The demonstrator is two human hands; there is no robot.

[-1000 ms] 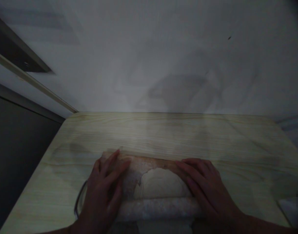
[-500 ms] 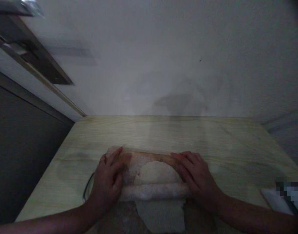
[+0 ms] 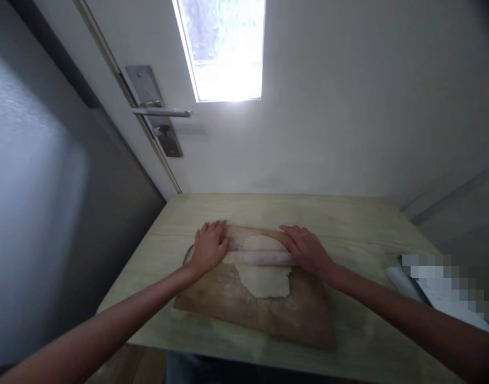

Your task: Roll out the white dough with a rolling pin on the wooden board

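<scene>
A flour-dusted rolling pin [image 3: 258,258] lies crosswise over a flat, uneven-edged sheet of dough [image 3: 264,281]. The dough shows both beyond the pin and in front of it, on a brown wooden board [image 3: 228,314] with flour marks. My left hand [image 3: 210,245] rests over the pin's left end, fingers reaching forward past it. Over the right end lies my right hand [image 3: 308,249], its fingers pointing toward the board's far edge. Both ends of the pin are hidden under my hands.
The board lies on a pale wood-grain table [image 3: 356,229] against a white door with a metal handle [image 3: 162,112] and a bright window [image 3: 228,48]. A dark curved rim [image 3: 187,254] shows beside my left hand. A partly blurred-out pale object [image 3: 436,282] is at the right.
My view has tilted up and pulled back, bringing the window, handle and board's near edge into sight. The picture is brighter. Both hands remain on the rolling pin over the dough.
</scene>
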